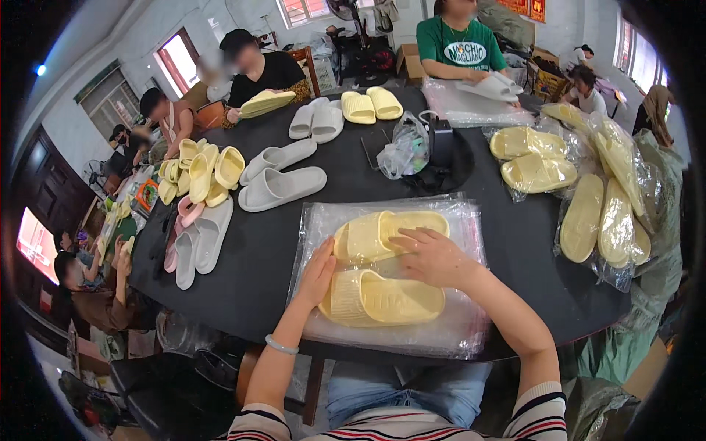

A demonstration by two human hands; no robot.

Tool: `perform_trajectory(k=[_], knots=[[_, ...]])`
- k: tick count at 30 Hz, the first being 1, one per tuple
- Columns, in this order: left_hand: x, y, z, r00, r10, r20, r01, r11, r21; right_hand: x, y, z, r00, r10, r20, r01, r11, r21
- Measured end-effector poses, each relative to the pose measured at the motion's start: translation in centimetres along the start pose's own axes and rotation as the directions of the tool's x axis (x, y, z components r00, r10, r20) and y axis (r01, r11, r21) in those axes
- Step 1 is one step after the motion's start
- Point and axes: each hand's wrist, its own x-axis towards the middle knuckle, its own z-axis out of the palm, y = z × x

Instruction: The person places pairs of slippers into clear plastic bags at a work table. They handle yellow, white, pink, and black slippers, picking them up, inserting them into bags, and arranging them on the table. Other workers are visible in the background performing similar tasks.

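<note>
So here's the black table (529,272), the broadest thing going, spreading out under everything. Over at its right edge sits a big heap of bagged slippers (585,213), all yellow, clear film glinting around them, some soles turned up flat against the plastic.

Front and centre, right before the person, there's the stack of clear bags (463,323), layers piled with edges slightly out of line. And on that stack lies the yellow pair (397,305), two slippers side by side, toes pointing left; whether they're inside the top bag or simply on it, I can't tell.

Across the table, another stack of bags (434,103) lies before a co-worker in a green top (460,37), pale slippers above it. To the left, a loose yellow heap (202,173), unbagged, with grey slippers (283,187) near it. Just beyond the centre, a crumpled clear bag (404,151) holds something colourful, too muddled to name.

Now the hands! The left hand (318,275) comes up from below, fingers straight and together, laid at the toe ends, not closed around anything. The right hand (434,257) reaches in from the lower right, palm down, fingers spread and slightly bent over the upper slipper's footbed just behind the strap, open, not clasping it.

Smallest of all, a pale bangle (282,345) circles the left wrist.
</note>
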Motion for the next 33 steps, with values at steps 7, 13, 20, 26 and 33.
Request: perform_trajectory(k=[7, 13, 20, 26, 33], knots=[[-0.5, 0.9, -0.4, 1.0, -0.02, -0.004, 0.02, 0.983, 0.18, -5.3, 1.2, -6.5, 0.977, 0.199, 0.072, -0.207, 0.829, 0.52], [-0.7, 2.0, 1.1, 0.996, 0.068, 0.051, -0.085, 0.805, 0.587, -14.9, 1.9, -11.1, 0.882, 0.466, 0.064, -0.366, 0.594, 0.717], [-1.2, 3.2, -0.2, 0.982, 0.187, -0.027, -0.121, 0.732, 0.671, -20.9, 3.8, -8.2, 0.766, 0.641, 0.044, -0.576, 0.655, 0.489], [-1.3, 3.3, -0.4, 0.978, 0.201, 0.062, -0.205, 0.848, 0.489, -18.3, 3.5, -6.3, 0.84, 0.523, 0.142, -0.541, 0.824, 0.168], [-1.8, 2.8, 0.2, 0.98, 0.109, 0.168, -0.188, 0.793, 0.58, -14.1, 3.5, -3.0, 0.918, 0.395, 0.019, -0.38, 0.866, 0.324]])
